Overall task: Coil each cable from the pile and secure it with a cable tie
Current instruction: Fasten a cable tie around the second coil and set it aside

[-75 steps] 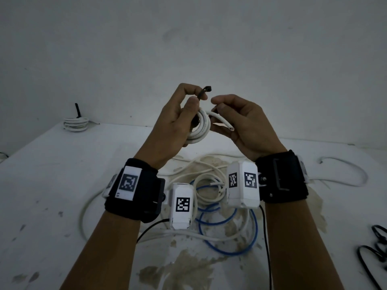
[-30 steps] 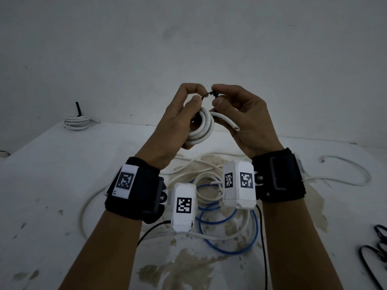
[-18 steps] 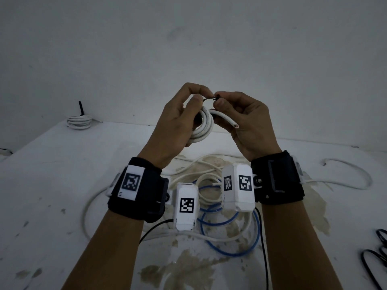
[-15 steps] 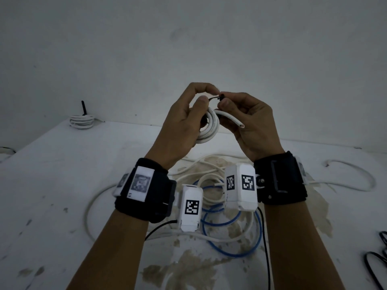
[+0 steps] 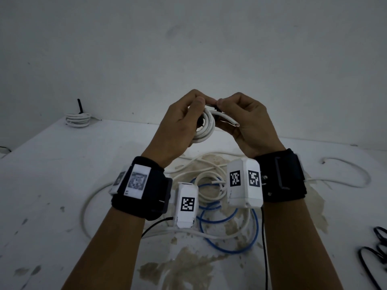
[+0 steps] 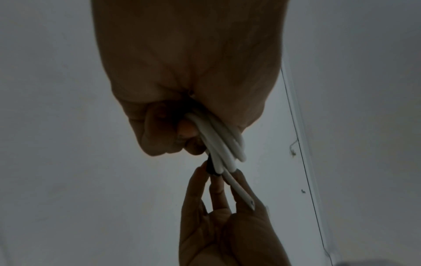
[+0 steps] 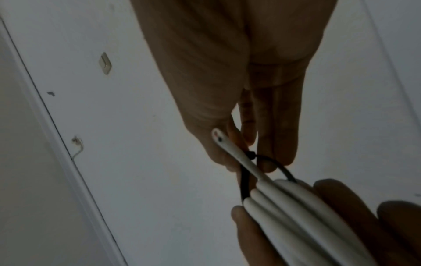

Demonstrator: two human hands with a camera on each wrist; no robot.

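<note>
I hold a small coil of white cable [image 5: 206, 127] up in front of me, above the table. My left hand [image 5: 200, 101] grips the coil, fingers curled round its loops [image 6: 223, 142]. A black cable tie [image 7: 244, 183] loops loosely round the bundle. My right hand [image 5: 222, 102] pinches the tie at its head [image 7: 251, 155], just above the coil. The fingertips of the two hands nearly touch. The cable's cut end [image 5: 298, 123] sticks out to the right, across my right palm. My fingers hide most of the tie in the head view.
On the stained white table [image 5: 52, 185], loose white cables and a blue cable [image 5: 228, 227] lie tangled below my wrists. A tied white coil [image 5: 78, 120] sits at the back left by the wall. Another white cable [image 5: 345, 174] curves at the right, and black cable [image 5: 374, 248] lies at the right edge.
The tie's end stood free above my left thumb. My right hand let go of the cable's loose end, moved up and took hold of the tie, and the fingertips have closed in together.
</note>
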